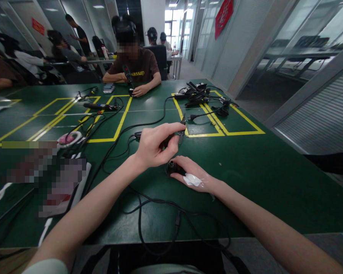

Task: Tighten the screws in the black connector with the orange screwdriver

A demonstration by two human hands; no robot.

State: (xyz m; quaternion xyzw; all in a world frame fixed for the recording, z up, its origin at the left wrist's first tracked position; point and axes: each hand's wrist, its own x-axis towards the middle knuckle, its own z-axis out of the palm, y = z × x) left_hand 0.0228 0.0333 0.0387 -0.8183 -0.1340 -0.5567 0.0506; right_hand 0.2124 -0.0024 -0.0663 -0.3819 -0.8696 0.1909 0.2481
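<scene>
My left hand (159,145) is raised over the table, its thumb and forefinger pinching a small metal screwdriver bit piece (183,123) with its pointed tip up. Just below and to the right, my right hand (190,171) wraps around a black screwdriver body (169,170). A round metal nose on that body faces up; its lower part is hidden by the hand. The two held parts are apart. White tape (193,179) covers part of the right hand. Behind the left wrist lies a black cable connector (138,134).
A tangle of black cables and adapters (196,93) lies at the back right, near a plug (193,117). Another black screwdriver (100,106), a tape roll (70,139) and a phone-like slab (65,186) lie left. Across the table sits a person (137,64) holding a screwdriver.
</scene>
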